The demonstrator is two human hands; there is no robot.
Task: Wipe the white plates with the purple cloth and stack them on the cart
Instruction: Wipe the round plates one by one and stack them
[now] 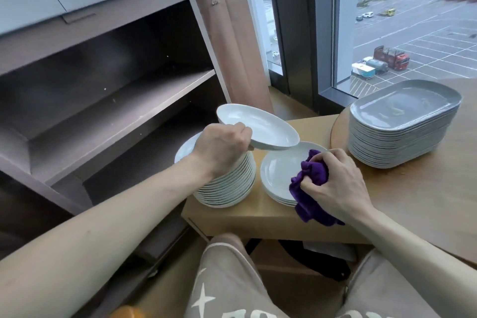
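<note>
I've got my left hand [224,147] clamped on a white plate [260,126], lifted and tilted just above the tall stack of plates [229,183]. My fingers curl round its near rim, fingertips hidden beneath it. My wrist and forearm cover part of that stack's top, so I can't count it. Just right of the tall stack a short stack [276,168] sits on the counter [258,217], its right side covered by the purple cloth [309,188], which my right hand [338,188] grips bunched in curled fingers. Further right, a pile of grey trays [402,126]. Left of the tall stack stands the brown cart [124,108], cut off at the frame edge, lower shelf lost in shadow.
</note>
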